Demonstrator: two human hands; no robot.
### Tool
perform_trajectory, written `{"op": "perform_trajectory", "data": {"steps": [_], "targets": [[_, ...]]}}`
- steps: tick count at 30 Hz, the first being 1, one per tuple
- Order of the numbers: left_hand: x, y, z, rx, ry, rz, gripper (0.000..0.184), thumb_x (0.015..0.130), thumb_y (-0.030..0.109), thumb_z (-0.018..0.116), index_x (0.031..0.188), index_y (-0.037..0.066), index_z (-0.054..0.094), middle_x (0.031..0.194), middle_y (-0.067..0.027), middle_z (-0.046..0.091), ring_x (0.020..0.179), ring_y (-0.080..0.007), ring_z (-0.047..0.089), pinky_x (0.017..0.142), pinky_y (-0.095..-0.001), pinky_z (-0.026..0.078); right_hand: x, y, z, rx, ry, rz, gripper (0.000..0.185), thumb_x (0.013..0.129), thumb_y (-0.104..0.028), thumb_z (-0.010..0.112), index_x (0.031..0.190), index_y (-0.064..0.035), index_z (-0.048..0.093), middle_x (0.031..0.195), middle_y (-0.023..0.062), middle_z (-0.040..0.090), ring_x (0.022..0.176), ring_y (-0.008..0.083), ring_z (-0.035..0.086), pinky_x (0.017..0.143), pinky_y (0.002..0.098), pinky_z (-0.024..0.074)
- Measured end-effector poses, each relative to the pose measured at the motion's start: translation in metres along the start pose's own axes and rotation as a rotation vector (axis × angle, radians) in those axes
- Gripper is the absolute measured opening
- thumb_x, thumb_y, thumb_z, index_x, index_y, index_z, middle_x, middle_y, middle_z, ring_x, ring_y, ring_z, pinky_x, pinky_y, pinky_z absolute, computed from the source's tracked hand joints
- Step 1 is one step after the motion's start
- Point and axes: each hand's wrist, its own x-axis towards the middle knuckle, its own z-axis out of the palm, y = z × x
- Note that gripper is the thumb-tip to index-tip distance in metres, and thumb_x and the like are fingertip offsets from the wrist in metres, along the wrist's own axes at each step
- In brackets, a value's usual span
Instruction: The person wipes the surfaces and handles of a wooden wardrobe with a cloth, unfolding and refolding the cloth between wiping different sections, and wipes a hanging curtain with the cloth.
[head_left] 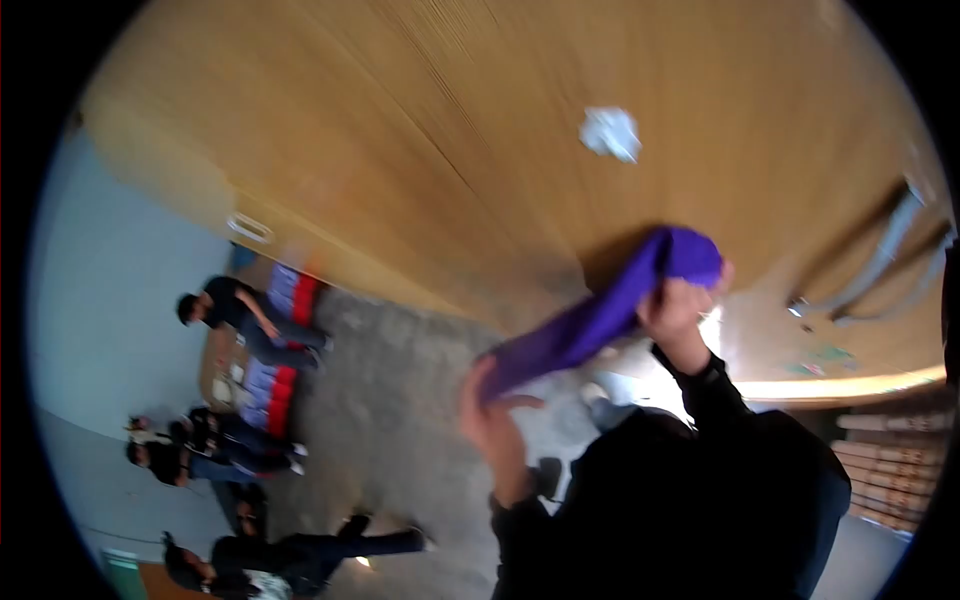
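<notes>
A purple cloth [595, 330], folded or bunched into a long strip, stretches between my two hands over the edge of the wooden table. My left hand [490, 415] grips its lower end, out past the table over the floor; the hand is somewhat blurred. Near the other end, my right hand [680, 305] is closed around the cloth. Beyond that hand, a rounded fold of the cloth hangs over the tabletop. Farther up the table lies a crumpled white piece [610, 134], like paper or tissue, apart from both hands.
The wooden table [400, 160] fills the upper view. Curved grey strips [880, 255] lie at its right. Stacked rolls [890, 455] stand below its right edge. Several people [255, 320] sit or stand along the wall at left, beyond the grey floor [370, 400].
</notes>
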Motion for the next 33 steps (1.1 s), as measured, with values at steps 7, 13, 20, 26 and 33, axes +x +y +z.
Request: {"op": "perform_trajectory", "data": {"steps": [7,13,20,26,33], "targets": [[0.109,-0.026,0.008,0.469,-0.337,0.475,0.036,0.074,-0.007,0.051,0.108,0.0,0.06,0.102,-0.0169,0.06,0.096,-0.0304,0.057,0.086,-0.0332,0.043,-0.016,-0.001,0.002,-0.268,0.056,0.102,0.054,0.073,-0.022,0.061,0.122,-0.0054,0.046,0.123,0.0151,0.05,0.116,0.0371,0.043,0.104,0.059,0.0032],[0.129,-0.078,0.018,0.433,-0.513,0.962,0.044,0.072,0.007,0.063,0.111,-0.008,0.053,0.108,-0.024,0.047,0.092,-0.0367,0.049,0.08,-0.0401,0.044,-0.051,-0.004,0.009,-0.26,0.186,0.399,0.05,0.083,-0.019,0.049,0.128,-0.0013,0.036,0.125,0.0226,0.046,0.121,0.041,0.039,0.104,0.0625,0.0038],[0.137,-0.09,0.058,0.682,-0.547,1.235,0.047,0.078,0.013,0.062,0.115,-0.012,0.047,0.118,-0.0343,0.039,0.093,-0.0405,0.049,0.083,-0.0452,0.043,0.014,-0.002,-0.001,-0.395,0.319,0.389,0.059,0.073,0.003,0.045,0.131,0.0059,0.032,0.129,0.0266,0.041,0.126,0.045,0.031,0.106,0.0517,0.0147],[0.206,-0.087,-0.01,0.697,-0.438,0.598,0.066,0.088,0.019,0.05,0.137,-0.009,0.015,0.128,-0.0424,0.022,0.118,-0.0491,0.033,0.098,-0.0473,0.03,0.064,-0.086,0.063,-0.245,0.114,0.332,0.056,0.06,-0.003,0.058,0.116,0.0027,0.05,0.078,0.01,0.056,0.079,0.0302,0.056,0.102,0.0535,0.0261],[0.246,-0.11,-0.046,0.566,-0.419,0.687,0.069,0.09,0.024,0.048,0.138,-0.007,0.011,0.135,-0.0386,0.012,0.122,-0.0512,0.026,0.101,-0.0488,0.024,0.052,-0.15,0.122,-0.186,-0.059,0.356,0.052,0.065,-0.012,0.061,0.116,-0.0044,0.052,0.082,0.0079,0.059,0.082,0.0258,0.06,0.105,0.053,0.0227]]}}
